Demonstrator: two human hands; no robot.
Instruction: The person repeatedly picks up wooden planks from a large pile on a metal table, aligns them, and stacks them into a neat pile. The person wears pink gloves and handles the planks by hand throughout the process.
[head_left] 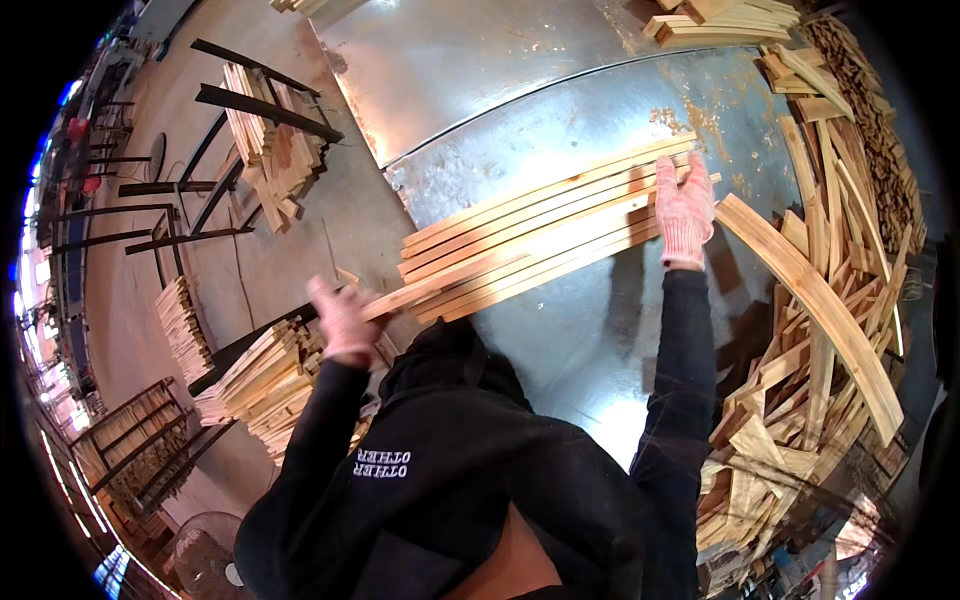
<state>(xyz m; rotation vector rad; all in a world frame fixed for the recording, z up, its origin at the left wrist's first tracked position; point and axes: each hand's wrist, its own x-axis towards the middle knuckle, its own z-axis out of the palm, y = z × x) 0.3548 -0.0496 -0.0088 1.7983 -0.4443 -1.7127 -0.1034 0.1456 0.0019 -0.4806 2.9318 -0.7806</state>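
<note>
Several pale wooden strips [540,205] lie side by side, slanting across a metal-topped table [560,345]. One wooden strip [440,282] juts out past the others on the left. My left hand [345,325], in a pinkish knit glove, is at that jutting end, the strip between thumb and fingers; the hand is slightly blurred. My right hand [686,210], gloved alike, grips over the right end of the strips, with thumb and fingers pointing away from me. It covers part of the strip ends, so which strips it touches is partly hidden.
A large heap of offcuts [790,400] lies at the right, with a curved wooden piece [815,300] near the table edge. More boards [720,25] sit at the far right. Wood stacks [265,135] and black metal frames [265,110] stand left, with another stack [265,385] beside my left arm.
</note>
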